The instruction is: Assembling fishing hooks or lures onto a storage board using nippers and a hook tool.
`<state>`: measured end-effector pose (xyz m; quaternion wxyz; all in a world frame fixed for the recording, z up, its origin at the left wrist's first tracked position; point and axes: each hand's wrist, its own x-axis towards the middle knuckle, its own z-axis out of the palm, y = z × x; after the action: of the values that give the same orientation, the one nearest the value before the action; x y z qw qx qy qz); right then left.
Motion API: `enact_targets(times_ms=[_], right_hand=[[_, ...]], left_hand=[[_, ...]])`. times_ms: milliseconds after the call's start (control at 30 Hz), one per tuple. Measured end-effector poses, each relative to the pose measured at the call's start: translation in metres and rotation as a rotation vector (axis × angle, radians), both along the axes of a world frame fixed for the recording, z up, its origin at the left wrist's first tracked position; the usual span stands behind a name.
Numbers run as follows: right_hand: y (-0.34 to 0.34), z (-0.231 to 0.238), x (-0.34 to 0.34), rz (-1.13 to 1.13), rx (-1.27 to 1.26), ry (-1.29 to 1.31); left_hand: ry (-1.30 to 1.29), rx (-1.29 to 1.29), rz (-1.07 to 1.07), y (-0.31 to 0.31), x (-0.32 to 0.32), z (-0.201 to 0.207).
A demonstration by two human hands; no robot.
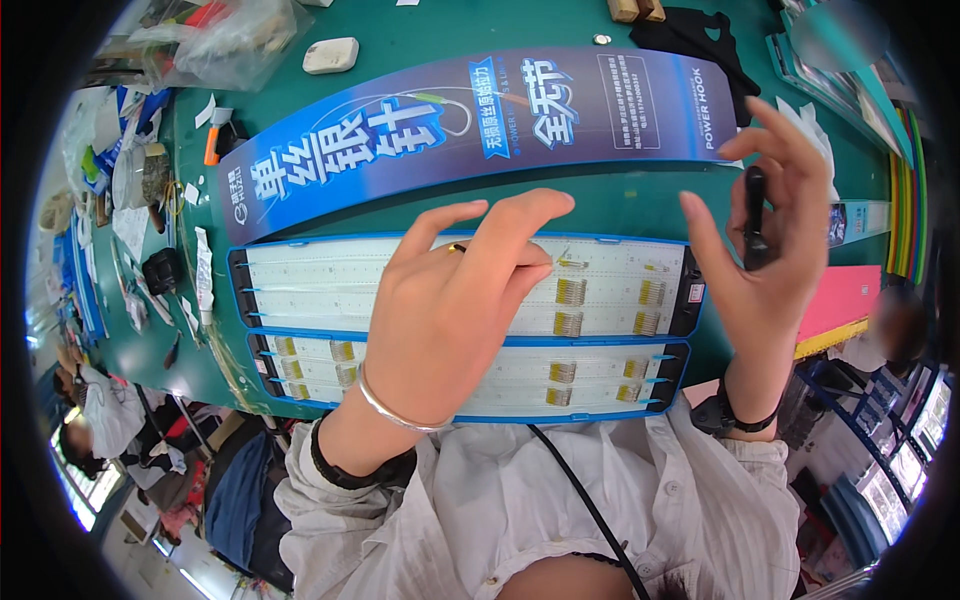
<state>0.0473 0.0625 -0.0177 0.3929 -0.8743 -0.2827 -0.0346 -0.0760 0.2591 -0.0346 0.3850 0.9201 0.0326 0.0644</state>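
Observation:
A long, shallow blue-edged case (pixel 420 337) lies open in front of me. Its two white-lined halves hold several bundles of thin fishing hooks (pixel 570 291) with yellowish ends. My left hand (pixel 455 285), back upward, hovers over the case with fingers apart; its thumb tip is beside a few loose hooks (pixel 572 264) in the far half. My right hand (pixel 775 215) is raised off the case's right end, thumb and forefinger spread. A slim black-handled tool (pixel 755 215) rests against its palm, apparently kept there by the other fingers; its working end is hard to make out.
Beyond the case lies a long blue-grey printed panel (pixel 460 120) on the green table (pixel 520 25). A white rounded box (pixel 331 56) stands farther back. Tools, bags and scraps crowd the left side. A pink sheet (pixel 840 300) and stacked coloured strips (pixel 905 200) are at the right.

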Motion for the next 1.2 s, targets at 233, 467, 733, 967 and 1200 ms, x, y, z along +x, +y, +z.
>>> enact_targets(times_ms=[233, 467, 733, 967, 1200], right_hand=[[-0.044, -0.029, 0.007, 0.304, 0.563, 0.322], [-0.038, -0.053, -0.006, 0.332, 0.698, 0.645], [-0.031, -0.054, -0.009, 0.392, 0.605, 0.708], [-0.03, -0.054, -0.009, 0.351, 0.563, 0.687], [-0.03, -0.052, -0.005, 0.415, 0.507, 0.608]], left_hand=[[0.027, -0.192, -0.002, -0.003, 0.001, -0.012], [0.14, -0.315, 0.006, -0.005, 0.003, -0.017], [0.14, -0.403, 0.052, -0.005, 0.003, -0.017], [0.145, -0.396, 0.039, -0.006, 0.002, -0.016], [0.155, -0.323, 0.027, -0.004, 0.002, -0.011]])
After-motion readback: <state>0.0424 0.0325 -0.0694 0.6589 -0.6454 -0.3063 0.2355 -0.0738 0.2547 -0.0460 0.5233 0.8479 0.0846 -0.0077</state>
